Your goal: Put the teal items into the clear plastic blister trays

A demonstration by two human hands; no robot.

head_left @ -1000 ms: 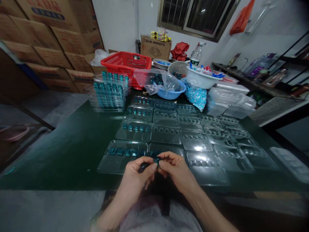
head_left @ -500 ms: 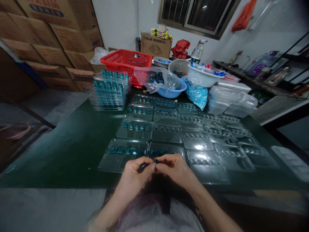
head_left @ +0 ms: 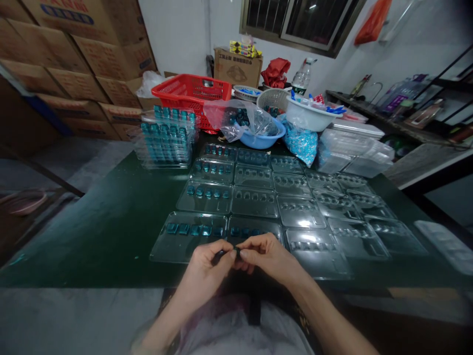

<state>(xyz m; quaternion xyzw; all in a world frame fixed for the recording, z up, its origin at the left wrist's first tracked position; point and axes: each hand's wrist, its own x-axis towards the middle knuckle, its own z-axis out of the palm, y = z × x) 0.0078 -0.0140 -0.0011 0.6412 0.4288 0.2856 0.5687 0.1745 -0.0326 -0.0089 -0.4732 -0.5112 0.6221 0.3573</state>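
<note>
Near the table's front edge, my left hand [head_left: 210, 261] and my right hand [head_left: 264, 254] meet, thumbs and forefingers pinched together on a small dark piece [head_left: 236, 250]. Its kind cannot be made out, as the fingertips cover most of it. Just beyond the hands lies a clear plastic tray [head_left: 273, 224] with dark teal pieces in its slots, partly hidden by my right hand. To its left, another clear tray [head_left: 162, 251] holds a row of teal blocks [head_left: 195, 230]. Farther back, more trays carry similar blocks.
Empty clear trays [head_left: 318, 261] spread over the green table [head_left: 103, 236] to the right. A stack of filled trays [head_left: 166, 143] stands back left. Behind are a red basket [head_left: 192, 88], a blue bowl [head_left: 258, 142] under a plastic bag, and a white basin [head_left: 310, 119].
My right hand's fingers have shifted slightly around the small dark piece, with the lower fingers now showing beneath it. Both hands stay in nearly the same place.
</note>
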